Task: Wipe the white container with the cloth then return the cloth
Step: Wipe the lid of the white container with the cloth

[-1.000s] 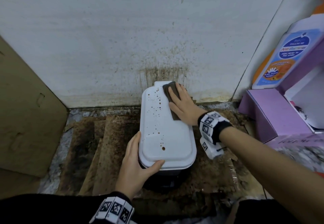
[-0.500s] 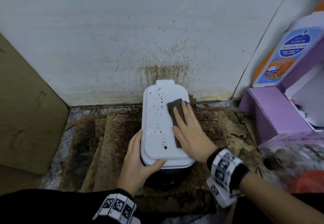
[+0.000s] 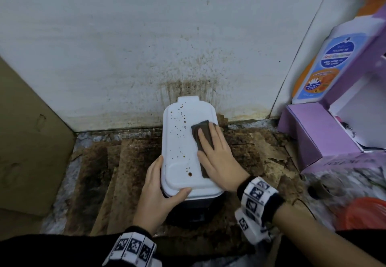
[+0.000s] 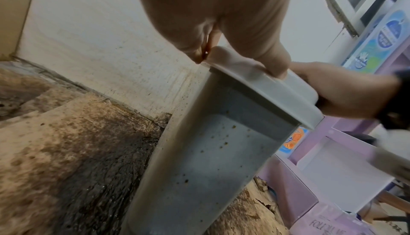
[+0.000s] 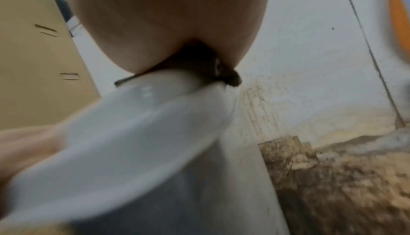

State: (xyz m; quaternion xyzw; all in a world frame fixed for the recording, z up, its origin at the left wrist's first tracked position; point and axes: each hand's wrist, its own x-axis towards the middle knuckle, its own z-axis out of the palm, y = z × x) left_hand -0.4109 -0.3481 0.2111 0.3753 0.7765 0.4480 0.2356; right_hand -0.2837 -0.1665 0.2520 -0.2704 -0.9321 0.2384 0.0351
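Observation:
The white container [image 3: 179,141] stands upright on soiled cardboard against the wall. Its lid is dotted with brown spots down the left half. My right hand [image 3: 217,156] lies flat on a dark brown cloth [image 3: 203,130] and presses it onto the right side of the lid. My left hand [image 3: 158,191] grips the lid's near left corner, thumb on top and fingers down the side. The left wrist view shows the grey, speckled container wall [image 4: 210,159] below that hand [image 4: 221,28]. The right wrist view shows the cloth [image 5: 210,65] squeezed between palm and lid [image 5: 133,124].
A stained white wall [image 3: 188,47] rises right behind the container. A cardboard panel [image 3: 27,141] leans at the left. A purple box [image 3: 313,133] with a soap bottle [image 3: 325,62] stands at the right. An orange-red object [image 3: 363,212] lies blurred at lower right.
My right hand has dragged the cloth from the lid's far end toward me along the right side, then held about there. The left hand has kept its grip.

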